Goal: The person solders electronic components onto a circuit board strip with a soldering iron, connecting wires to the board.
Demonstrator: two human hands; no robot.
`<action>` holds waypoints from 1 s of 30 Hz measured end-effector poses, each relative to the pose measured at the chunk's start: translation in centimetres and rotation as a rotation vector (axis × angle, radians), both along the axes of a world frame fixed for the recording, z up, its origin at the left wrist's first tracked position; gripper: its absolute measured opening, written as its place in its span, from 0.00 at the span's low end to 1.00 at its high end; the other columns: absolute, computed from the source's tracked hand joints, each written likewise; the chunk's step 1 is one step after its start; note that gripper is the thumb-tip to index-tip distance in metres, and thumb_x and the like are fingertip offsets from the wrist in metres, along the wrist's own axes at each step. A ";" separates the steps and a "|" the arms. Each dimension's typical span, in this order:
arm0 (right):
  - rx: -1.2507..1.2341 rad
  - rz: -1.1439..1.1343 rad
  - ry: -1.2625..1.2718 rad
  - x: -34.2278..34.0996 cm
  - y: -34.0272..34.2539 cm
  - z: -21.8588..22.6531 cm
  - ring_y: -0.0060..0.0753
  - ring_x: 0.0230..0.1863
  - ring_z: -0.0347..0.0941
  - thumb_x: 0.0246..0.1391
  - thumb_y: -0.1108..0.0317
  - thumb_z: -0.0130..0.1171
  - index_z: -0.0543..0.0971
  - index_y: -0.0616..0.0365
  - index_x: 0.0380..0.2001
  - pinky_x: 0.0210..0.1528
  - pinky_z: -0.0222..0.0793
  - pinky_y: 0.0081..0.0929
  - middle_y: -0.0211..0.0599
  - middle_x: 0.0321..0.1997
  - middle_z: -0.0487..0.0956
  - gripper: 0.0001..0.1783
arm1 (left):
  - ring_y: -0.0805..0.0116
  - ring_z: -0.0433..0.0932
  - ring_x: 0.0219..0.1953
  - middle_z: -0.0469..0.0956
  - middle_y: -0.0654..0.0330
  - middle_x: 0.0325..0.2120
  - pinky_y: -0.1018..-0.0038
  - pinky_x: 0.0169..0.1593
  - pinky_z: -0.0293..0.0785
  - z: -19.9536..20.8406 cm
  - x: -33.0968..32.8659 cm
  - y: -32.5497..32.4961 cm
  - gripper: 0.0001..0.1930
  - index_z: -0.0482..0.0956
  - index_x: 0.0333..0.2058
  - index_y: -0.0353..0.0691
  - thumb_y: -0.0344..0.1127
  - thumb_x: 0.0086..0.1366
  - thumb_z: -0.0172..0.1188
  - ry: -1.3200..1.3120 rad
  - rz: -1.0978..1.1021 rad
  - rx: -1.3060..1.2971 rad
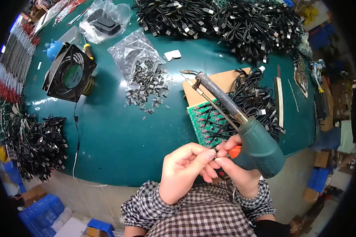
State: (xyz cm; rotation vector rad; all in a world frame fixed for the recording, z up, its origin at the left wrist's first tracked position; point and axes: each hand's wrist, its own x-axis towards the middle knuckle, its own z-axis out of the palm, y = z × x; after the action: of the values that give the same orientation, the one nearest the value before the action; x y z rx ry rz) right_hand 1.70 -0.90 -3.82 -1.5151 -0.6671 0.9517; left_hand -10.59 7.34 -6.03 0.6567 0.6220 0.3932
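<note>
My left hand (184, 170) is closed in a pinch, thumb against fingers, beside the table's near edge. Close against it, my right hand (241, 173) also has its fingertips pinched together. Whatever lies between the fingertips is too small to make out. A soldering gun (261, 146) with a green body, an orange trigger (234, 151) and a metal solder-feed tube slants over my right hand and partly hides it. Whether that hand grips its handle I cannot tell. Just beyond my fingers lies a panel of green circuit boards (199, 124) with black cables across it.
Small metal connectors (146, 85) spill from a clear bag (130, 51). A black fan (69, 73) stands at left. Black USB cables pile up at the back (225, 23), left (35, 146) and right (261, 100). Cardboard (213, 85) lies under the soldering tip.
</note>
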 end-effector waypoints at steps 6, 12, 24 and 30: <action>-0.010 0.081 -0.032 0.2 -0.2 0.2 0.26 0.36 0.71 0.39 0.81 0.60 0.67 0.61 0.36 0.45 0.68 0.28 0.34 0.32 0.71 0.18 | 0.76 0.75 0.28 0.75 0.56 0.32 0.82 0.32 0.74 1.2 -1.1 0.0 0.09 0.70 0.39 0.28 0.28 0.63 0.49 0.057 -0.066 0.111; 0.061 0.117 -0.163 0.4 -0.6 -0.7 0.22 0.36 0.73 0.44 0.82 0.57 0.69 0.61 0.38 0.38 0.70 0.21 0.35 0.34 0.75 0.16 | 0.78 0.74 0.27 0.75 0.58 0.29 0.83 0.31 0.74 0.7 -1.4 1.0 0.08 0.70 0.38 0.29 0.28 0.62 0.49 0.071 -0.217 0.113; -0.018 0.050 -0.075 -0.1 0.1 -1.0 0.23 0.36 0.73 0.44 0.82 0.56 0.70 0.62 0.36 0.38 0.71 0.21 0.34 0.31 0.75 0.13 | 0.77 0.76 0.28 0.75 0.60 0.29 0.83 0.32 0.75 0.1 -1.5 0.8 0.06 0.71 0.36 0.30 0.25 0.60 0.51 0.100 -0.162 0.207; -0.031 -0.143 0.024 -0.5 -0.2 -0.1 0.31 0.37 0.71 0.46 0.77 0.53 0.65 0.64 0.42 0.41 0.71 0.28 0.38 0.36 0.69 0.18 | 0.79 0.75 0.25 0.76 0.60 0.26 0.84 0.28 0.73 -1.5 -1.0 1.8 0.05 0.72 0.34 0.32 0.26 0.60 0.52 0.163 0.008 0.174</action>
State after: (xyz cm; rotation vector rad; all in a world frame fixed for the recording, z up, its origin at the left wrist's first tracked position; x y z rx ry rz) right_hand 1.24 -1.13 -3.94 -1.5542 -0.5216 0.8740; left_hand -11.57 9.16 -7.57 0.8589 0.7511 0.4065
